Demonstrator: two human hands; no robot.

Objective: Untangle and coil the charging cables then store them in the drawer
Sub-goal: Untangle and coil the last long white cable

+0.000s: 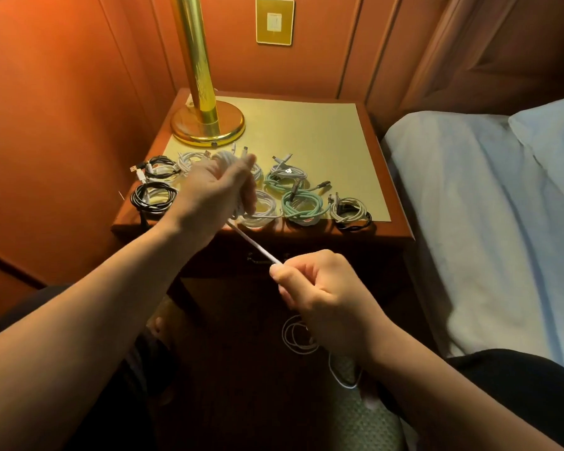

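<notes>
Coiling underway mid-frame: left hand (220, 187) grips looped thin white charging cable (254, 244), right hand (319, 288) pinches its taut length; next, feed slack

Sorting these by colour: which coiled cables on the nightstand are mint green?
Two: the green coil at the front edge and the green coil just behind it. Every other coil on the nightstand is white or black.

The cable (254, 244) I hold is white. On my reddish-brown nightstand (394, 196) lie coils in black (152, 196), white (347, 209) and mint green (302, 205), on a yellow mat (306, 131) beside a shiny gold lamp base (207, 126).
</notes>
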